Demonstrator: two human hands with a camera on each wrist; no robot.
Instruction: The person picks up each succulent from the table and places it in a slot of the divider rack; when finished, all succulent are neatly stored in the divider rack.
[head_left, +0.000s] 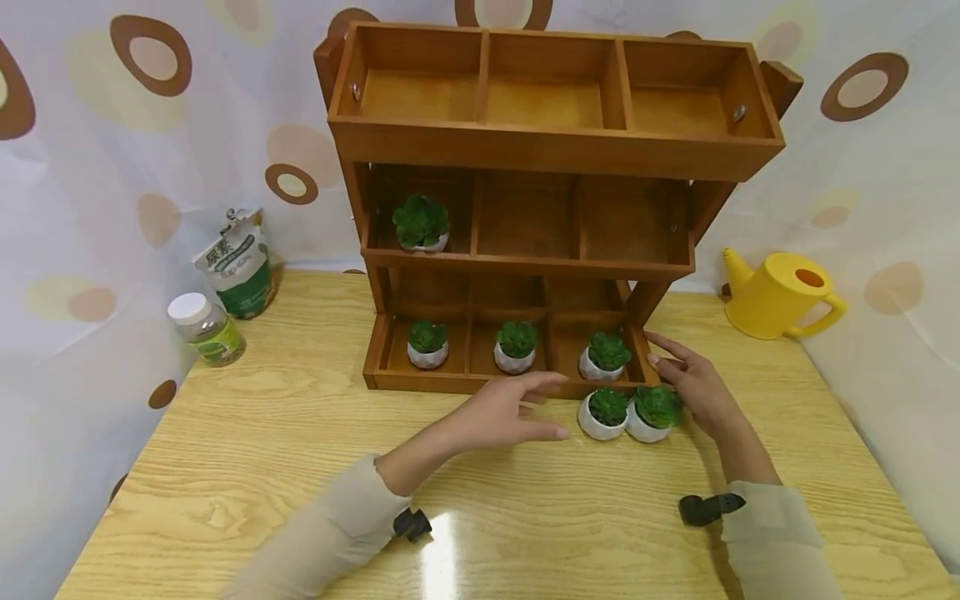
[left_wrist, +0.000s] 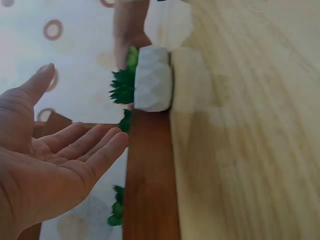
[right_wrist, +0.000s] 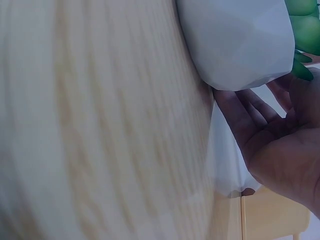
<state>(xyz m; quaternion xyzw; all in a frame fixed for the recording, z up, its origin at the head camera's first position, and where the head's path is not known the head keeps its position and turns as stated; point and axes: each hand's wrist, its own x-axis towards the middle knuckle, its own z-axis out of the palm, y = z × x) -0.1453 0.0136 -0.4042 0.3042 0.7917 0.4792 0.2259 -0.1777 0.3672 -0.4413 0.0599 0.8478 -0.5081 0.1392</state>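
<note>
A wooden three-tier shelf [head_left: 555, 150] with divided compartments stands at the back of the table. My left hand [head_left: 513, 412] hovers before its front edge, fingers spread and holding nothing; the left wrist view shows the same hand [left_wrist: 60, 155] palm up. My right hand [head_left: 697, 387] is at the shelf's lower right corner, fingertips right at its side panel. Beside it on the table stand two potted succulents, a right one [head_left: 651, 414] and a left one [head_left: 603, 414], side by side. In the right wrist view, a white pot [right_wrist: 240, 40] partly hides the right fingers [right_wrist: 240, 115].
The bottom tier holds a left succulent [head_left: 427, 346], a middle one [head_left: 515, 347] and a right one [head_left: 604, 357]. Another succulent [head_left: 422, 223] sits in the middle tier's left compartment. A jar [head_left: 207, 329] and a bag [head_left: 240, 267] stand left, a yellow watering can [head_left: 776, 296] right.
</note>
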